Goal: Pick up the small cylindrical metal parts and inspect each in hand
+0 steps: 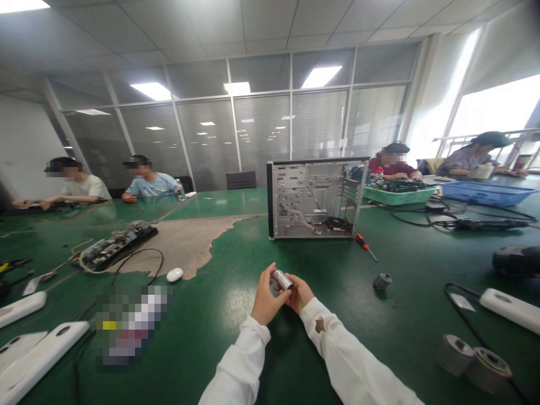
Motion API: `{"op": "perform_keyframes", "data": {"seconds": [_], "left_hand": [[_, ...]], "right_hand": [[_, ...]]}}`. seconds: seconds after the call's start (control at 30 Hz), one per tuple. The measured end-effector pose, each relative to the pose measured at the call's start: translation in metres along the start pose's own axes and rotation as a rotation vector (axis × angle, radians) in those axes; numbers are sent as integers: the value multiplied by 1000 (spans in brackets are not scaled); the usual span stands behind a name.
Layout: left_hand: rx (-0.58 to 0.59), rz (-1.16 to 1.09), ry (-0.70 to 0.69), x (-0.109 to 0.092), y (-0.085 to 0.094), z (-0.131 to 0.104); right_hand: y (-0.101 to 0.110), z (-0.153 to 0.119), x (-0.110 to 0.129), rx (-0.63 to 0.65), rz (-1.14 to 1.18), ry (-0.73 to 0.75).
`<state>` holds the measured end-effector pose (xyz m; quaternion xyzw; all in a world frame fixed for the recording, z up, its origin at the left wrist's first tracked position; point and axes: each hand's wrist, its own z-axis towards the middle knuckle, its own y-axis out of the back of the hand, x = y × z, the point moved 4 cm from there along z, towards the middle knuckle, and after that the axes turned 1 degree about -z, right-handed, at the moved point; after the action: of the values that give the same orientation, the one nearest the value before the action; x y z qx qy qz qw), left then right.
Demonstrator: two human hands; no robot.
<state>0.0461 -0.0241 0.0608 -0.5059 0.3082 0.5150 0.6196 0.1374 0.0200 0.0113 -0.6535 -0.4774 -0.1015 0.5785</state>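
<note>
The green counter is holding up an open computer case. Nearer, the left hand and right hand are pinching a small silver tube between them, just above the counter, in front of the case.
</note>
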Motion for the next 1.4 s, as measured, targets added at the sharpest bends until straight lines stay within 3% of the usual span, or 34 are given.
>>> {"op": "perform_keyframes", "data": {"seconds": [0.2,0.33,0.53,0.93,1.03,1.13,1.4], "left_hand": [[-77,-114,157,18,10,8],[-183,-344,323,26,15,10],[-172,-620,506,24,15,9],[-198,-811,454,22,23,13],[-208,-758,446,23,23,14],[-249,-602,348,23,25,15],[-268,332,-17,17,34,18]], "right_hand": [[0,1,-3,-23,2,-28],[-2,-2,2,-30,-3,47],[4,-2,7,-99,47,89],[7,0,6,-100,60,98],[7,0,5,-98,60,95],[6,0,5,-95,61,91],[8,2,6,-128,-2,109]]}}
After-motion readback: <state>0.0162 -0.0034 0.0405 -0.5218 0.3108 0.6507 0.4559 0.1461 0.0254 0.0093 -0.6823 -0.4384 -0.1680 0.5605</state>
